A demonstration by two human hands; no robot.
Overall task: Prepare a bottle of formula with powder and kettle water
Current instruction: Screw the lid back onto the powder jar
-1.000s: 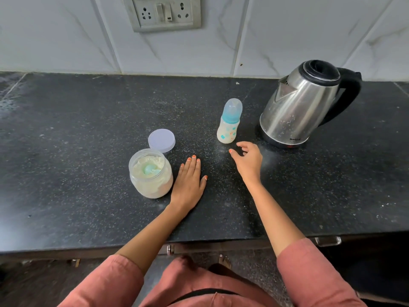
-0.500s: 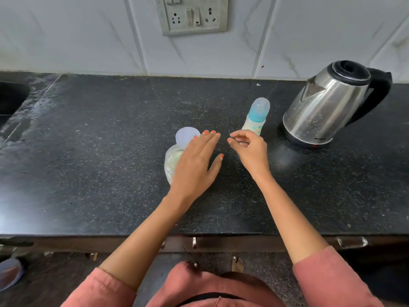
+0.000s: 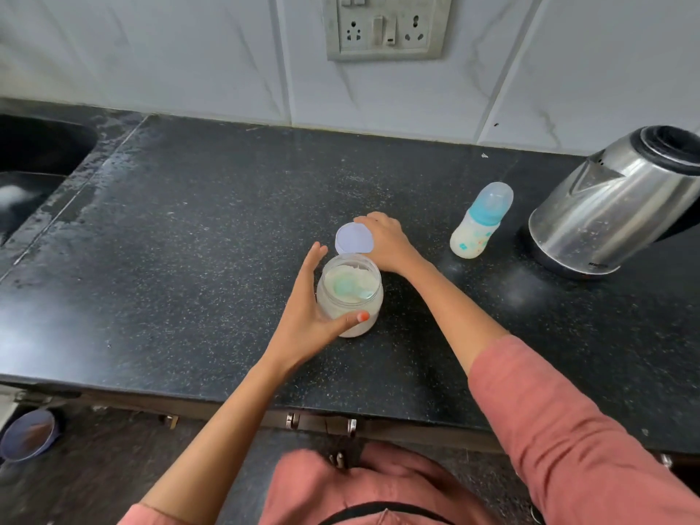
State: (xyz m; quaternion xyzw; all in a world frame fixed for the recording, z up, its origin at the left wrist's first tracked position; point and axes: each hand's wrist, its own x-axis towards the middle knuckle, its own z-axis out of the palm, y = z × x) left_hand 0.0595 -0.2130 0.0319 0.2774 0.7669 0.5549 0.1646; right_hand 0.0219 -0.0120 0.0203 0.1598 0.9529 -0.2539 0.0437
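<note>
An open clear jar of white formula powder [image 3: 350,293] with a teal scoop lying in it stands on the black counter [image 3: 189,259]. My left hand [image 3: 308,316] grips the jar from its left side, thumb across the front. Just behind the jar lies its pale lilac lid [image 3: 353,238], and my right hand [image 3: 386,240] holds the lid by its right edge. A baby bottle [image 3: 479,225] with a teal collar and clear cap stands upright to the right, filled with whitish liquid. The steel kettle [image 3: 613,206] sits at the far right.
A dark sink [image 3: 34,164] lies at the far left with a wet patch beside it. A wall socket plate [image 3: 384,26] is on the tiled wall behind. Drawer handles [image 3: 322,424] run under the counter's front edge. A small bowl [image 3: 28,433] is on the floor, lower left.
My left hand lifted off the counter and closed around the powder jar. My right hand drew away from the bottle and took hold of the lid. The view shifted left.
</note>
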